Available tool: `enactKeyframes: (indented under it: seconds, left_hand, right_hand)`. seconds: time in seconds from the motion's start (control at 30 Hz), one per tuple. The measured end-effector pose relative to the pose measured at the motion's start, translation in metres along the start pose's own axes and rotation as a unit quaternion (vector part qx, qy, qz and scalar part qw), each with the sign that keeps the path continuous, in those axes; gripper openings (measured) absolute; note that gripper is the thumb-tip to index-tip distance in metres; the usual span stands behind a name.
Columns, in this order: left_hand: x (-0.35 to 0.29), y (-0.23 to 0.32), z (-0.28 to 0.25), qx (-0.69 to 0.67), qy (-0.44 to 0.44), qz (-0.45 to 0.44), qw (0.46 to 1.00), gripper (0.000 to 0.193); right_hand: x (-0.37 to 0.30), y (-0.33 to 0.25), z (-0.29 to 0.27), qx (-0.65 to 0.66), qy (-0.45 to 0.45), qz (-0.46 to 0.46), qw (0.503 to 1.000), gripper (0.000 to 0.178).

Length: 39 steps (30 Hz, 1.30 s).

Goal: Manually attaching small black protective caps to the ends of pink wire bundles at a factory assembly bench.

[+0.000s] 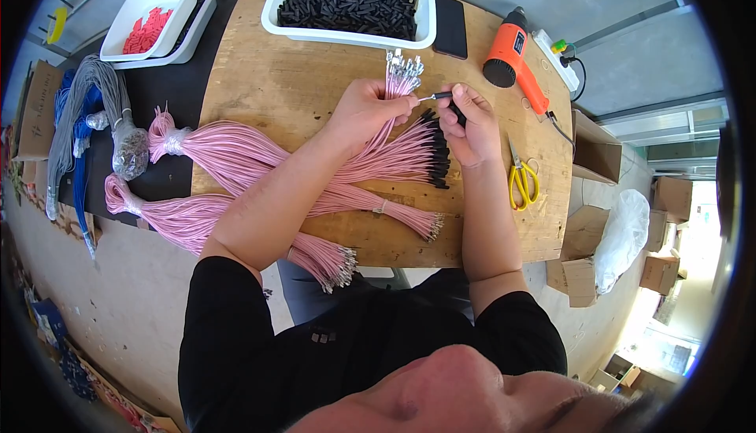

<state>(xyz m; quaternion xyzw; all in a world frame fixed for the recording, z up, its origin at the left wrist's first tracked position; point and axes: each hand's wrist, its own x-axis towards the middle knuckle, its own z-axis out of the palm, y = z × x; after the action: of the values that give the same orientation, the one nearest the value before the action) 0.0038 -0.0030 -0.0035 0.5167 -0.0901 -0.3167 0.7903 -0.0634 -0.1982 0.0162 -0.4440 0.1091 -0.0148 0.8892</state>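
My left hand [364, 112] is closed round a bunch of pink wires whose metal terminals [402, 73] stick up above the fist. Between its thumb and finger one wire end points right, toward my right hand [477, 127]. That hand pinches a short black sleeve [443, 95], which meets the tip of the wire; how far it sits over the tip is too small to tell. More black sleeves [457, 112] show in its fingers. Below both hands, pink wires [378, 165] fan out with black sleeves [438, 153] on their ends. Nearer me lie two pink bundles with bare metal ends [337, 269].
A white tub [272, 27] of black sleeves stands at the back, beside a dark phone [450, 27]. An orange heat gun [505, 51], a power strip [555, 59] and yellow-handled scissors [520, 185] lie right. Grey cables [87, 90] and a tub of red pieces [147, 31] are left.
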Motion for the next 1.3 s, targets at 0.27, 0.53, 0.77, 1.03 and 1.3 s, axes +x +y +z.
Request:
enactKeyframes:
  seconds: [0.27,0.53,0.77,1.03,1.3]
  left_hand:
    - [0.0,0.0,-0.001,-0.001,-0.011,-0.004,1.0,0.014]
    - [0.001,0.0,-0.001,0.003,-0.021,-0.005,1.0,0.014]
    - [0.0,-0.001,0.0,0.008,-0.007,-0.011,1.0,0.014]
    - [0.0,0.0,0.0,0.005,-0.003,-0.007,1.0,0.013]
    - [0.001,-0.005,0.001,-0.002,-0.008,0.009,1.0,0.017]
  right_hand:
    - [0.001,0.002,-0.002,-0.023,-0.032,0.023,0.999,0.02]
    - [0.0,0.005,-0.001,-0.034,-0.035,0.024,0.999,0.02]
    - [-0.002,0.0,0.002,-0.01,-0.033,0.038,0.999,0.019]
    - [0.0,0.0,0.0,-0.033,-0.021,0.02,0.999,0.018]
    - [0.005,-0.011,-0.015,0.036,0.023,-0.053,0.998,0.017]
